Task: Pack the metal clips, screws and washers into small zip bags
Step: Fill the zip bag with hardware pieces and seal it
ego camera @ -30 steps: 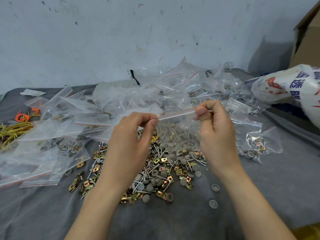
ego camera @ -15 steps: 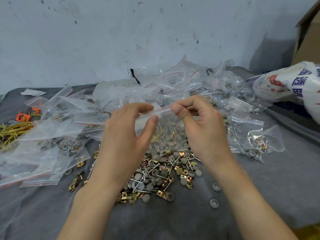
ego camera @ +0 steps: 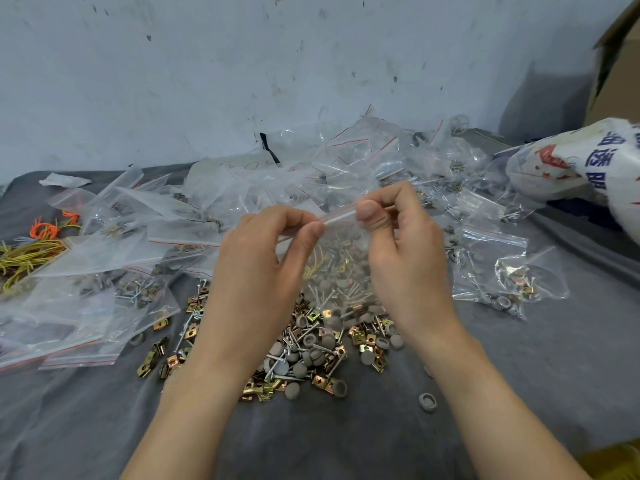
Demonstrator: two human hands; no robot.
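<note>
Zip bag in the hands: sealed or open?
Looks shut: the zip bag shows one flat strip pinched between left hand and right hand.

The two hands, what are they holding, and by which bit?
A small clear plastic zip bag, pinched along its top zip strip, left hand at one end, right hand at the other.

— What is the small clear zip bag made of?
— Thin plastic, I'd say. Glossy and creased.
— And the pile?
— My square gold-toned metal clips shine, and the slim silver metal screws gleam. The round grey washers look matt. The dark grey cloth underneath is soft and matt.
</note>
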